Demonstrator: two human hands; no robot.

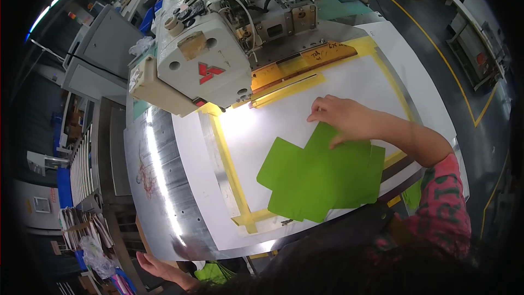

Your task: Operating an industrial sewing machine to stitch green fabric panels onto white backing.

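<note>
A flat bright-green cut-out sheet (322, 180) with several stepped corners and tabs lies over the white work sheet, tilted. My right hand (349, 119) comes in from the right and grips its upper corner, fingers at the far side and thumb on top of the green. Low at the left, past the table's front edge, my left hand (161, 269) is held with fingers stretched out and nothing visible in it. Close by it, partly hidden below the edge, are more green pieces (215, 273). The white work sheet (284, 114) is bordered with yellow tape (234, 186).
A large industrial sewing machine head (202, 71) stands over the far left of the work sheet, its lamp lit. An orange-yellow clamp plate (305, 63) lies along the far side. A metal tabletop (164, 186) extends left, beside a rack with stacked papers (87, 229).
</note>
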